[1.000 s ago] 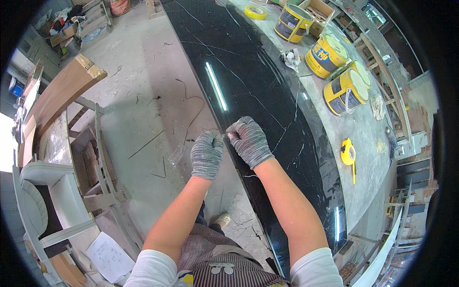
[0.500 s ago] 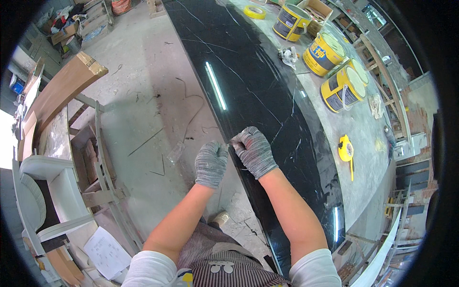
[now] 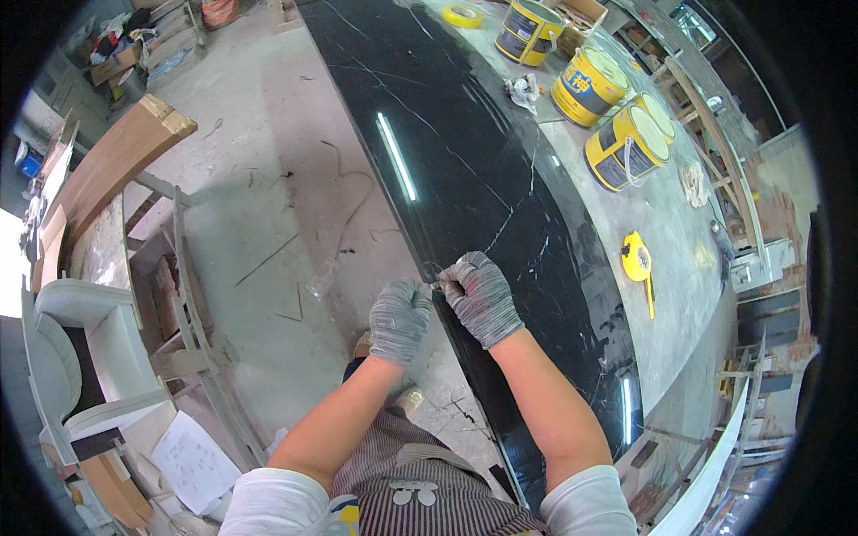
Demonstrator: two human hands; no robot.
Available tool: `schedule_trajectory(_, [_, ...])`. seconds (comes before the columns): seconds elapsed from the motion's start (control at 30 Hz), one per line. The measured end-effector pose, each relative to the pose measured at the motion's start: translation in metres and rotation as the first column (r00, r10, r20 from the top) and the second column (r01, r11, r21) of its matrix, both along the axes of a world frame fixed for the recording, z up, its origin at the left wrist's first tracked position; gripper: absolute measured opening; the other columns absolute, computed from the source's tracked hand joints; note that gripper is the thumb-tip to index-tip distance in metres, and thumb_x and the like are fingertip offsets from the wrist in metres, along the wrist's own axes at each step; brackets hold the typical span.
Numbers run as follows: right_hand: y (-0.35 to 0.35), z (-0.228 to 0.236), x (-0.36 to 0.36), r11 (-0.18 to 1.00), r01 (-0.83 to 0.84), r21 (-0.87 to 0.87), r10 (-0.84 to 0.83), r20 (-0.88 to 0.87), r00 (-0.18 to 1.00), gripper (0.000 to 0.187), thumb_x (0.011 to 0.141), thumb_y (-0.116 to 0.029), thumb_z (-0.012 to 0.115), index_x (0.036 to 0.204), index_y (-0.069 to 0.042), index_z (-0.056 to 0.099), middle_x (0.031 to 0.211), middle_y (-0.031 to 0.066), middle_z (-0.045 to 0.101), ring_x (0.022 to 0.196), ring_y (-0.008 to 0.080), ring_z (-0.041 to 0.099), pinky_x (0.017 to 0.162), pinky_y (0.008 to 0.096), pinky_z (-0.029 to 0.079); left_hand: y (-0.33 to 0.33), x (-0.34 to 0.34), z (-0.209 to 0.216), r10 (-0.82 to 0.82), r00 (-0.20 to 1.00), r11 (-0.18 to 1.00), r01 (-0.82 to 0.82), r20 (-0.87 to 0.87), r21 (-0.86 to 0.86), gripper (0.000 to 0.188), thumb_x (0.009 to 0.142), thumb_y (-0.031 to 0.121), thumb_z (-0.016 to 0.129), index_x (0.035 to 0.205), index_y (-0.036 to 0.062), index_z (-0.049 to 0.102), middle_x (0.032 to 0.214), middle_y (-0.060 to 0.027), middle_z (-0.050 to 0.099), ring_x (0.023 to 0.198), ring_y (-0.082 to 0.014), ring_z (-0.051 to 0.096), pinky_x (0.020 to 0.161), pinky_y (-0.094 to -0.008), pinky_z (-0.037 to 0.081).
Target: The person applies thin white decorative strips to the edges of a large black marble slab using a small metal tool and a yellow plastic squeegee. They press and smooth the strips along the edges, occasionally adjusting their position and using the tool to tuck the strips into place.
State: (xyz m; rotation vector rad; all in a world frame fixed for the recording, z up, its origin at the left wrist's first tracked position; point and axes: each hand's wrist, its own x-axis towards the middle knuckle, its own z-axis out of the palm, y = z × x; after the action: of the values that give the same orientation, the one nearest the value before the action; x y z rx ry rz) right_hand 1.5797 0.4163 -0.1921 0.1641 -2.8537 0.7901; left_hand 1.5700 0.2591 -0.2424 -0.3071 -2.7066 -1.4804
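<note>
A: From my remote post, how does the head view read, left to right?

B: Far left, a brown curved panel point(image 3: 134, 165), with a sheet of white paper point(image 3: 197, 460) below it. Next, the bare grey floor point(image 3: 295, 205), scattered with thin debris. At centre, the left hand point(image 3: 399, 323), gloved, on the floor side of the black veined slab point(image 3: 474, 214); its fingers are curled, thumb and fingertips drawn together.

A: And beyond it?

B: The right hand point(image 3: 483, 301), likewise gloved and curled to a pinch, over the slab's near long edge. The two sets of fingertips almost meet; I cannot tell what, if anything, is gripped between them. Rightward, on the pale table point(image 3: 688, 304), are a yellow tape measure point(image 3: 636, 257) and a yellow can point(image 3: 627, 152) with a wire handle.

A: What do I judge could go wrong from here?

B: Glove knit could snag on the slab's edge if a hand were dragged along it. Anything small in the fingertips could slip to the floor, since the left hand has no slab beneath it. The right forearm, reaching over the polished face, could smear it by leaning.

A: Slab position and axis?

B: It lies between floor and table, polished face up. Its long axis runs from upper left, away from the wearer, to lower right, beneath the right forearm; the lens bows its edges.
</note>
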Motion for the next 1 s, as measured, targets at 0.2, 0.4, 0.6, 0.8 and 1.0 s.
schedule_trajectory(0.2, [0.006,-0.003,0.035,0.999,0.007,0.044,-0.007,-0.001,1.000,0.007,0.080,-0.008,0.072,0.083,-0.005,0.067,0.082,0.0122,0.060,0.081,0.0311,0.059,0.075,0.0403,0.050,0.004,0.035,0.004,-0.009,0.999,0.999,0.011,-0.050,0.041,0.015,0.084,0.012,0.066,0.076,0.0032,0.057,0.071,-0.0203,0.055,0.065,-0.0390,0.054,0.061,-0.0450,0.045])
schedule_trajectory(0.4, [0.006,0.004,0.015,0.998,0.039,0.040,-0.041,0.062,0.997,0.009,0.082,-0.014,0.068,0.089,-0.008,0.069,0.091,0.0142,0.064,0.093,0.0334,0.061,0.084,0.0429,0.050,0.006,0.013,0.018,-0.025,0.998,1.000,0.024,0.065,0.009,0.013,0.085,0.012,0.066,0.078,0.0039,0.059,0.074,-0.0201,0.057,0.067,-0.0388,0.055,0.063,-0.0448,0.046])
schedule_trajectory(0.6, [-0.003,0.001,-0.029,0.997,0.033,0.070,-0.038,0.066,0.997,0.009,0.082,-0.013,0.068,0.089,-0.007,0.070,0.090,0.0149,0.064,0.093,0.0331,0.061,0.085,0.0422,0.050,0.001,-0.027,-0.004,0.032,0.996,0.999,-0.034,-0.079,-0.022,0.012,0.085,0.010,0.067,0.078,0.0034,0.060,0.073,-0.0188,0.058,0.066,-0.0359,0.055,0.063,-0.0429,0.046])
schedule_trajectory(0.8, [-0.001,-0.002,-0.009,1.000,-0.005,-0.002,0.005,0.057,0.998,0.009,0.083,-0.013,0.068,0.087,-0.004,0.068,0.087,0.0147,0.062,0.088,0.0339,0.060,0.082,0.0425,0.050,-0.001,-0.005,-0.001,0.020,0.999,1.000,-0.020,-0.035,0.004,0.013,0.086,0.010,0.066,0.078,0.0032,0.058,0.071,-0.0186,0.056,0.065,-0.0351,0.055,0.062,-0.0422,0.046])
schedule_trajectory(1.0, [0.003,-0.001,0.016,1.000,-0.004,0.025,0.005,-0.060,0.998,0.008,0.078,-0.008,0.072,0.082,-0.006,0.066,0.082,0.0111,0.061,0.082,0.0304,0.060,0.075,0.0401,0.051,0.005,0.017,-0.002,0.046,0.996,0.999,-0.045,-0.071,0.015,0.020,0.085,0.016,0.069,0.075,0.0048,0.056,0.070,-0.0193,0.056,0.065,-0.0397,0.055,0.059,-0.0468,0.045])
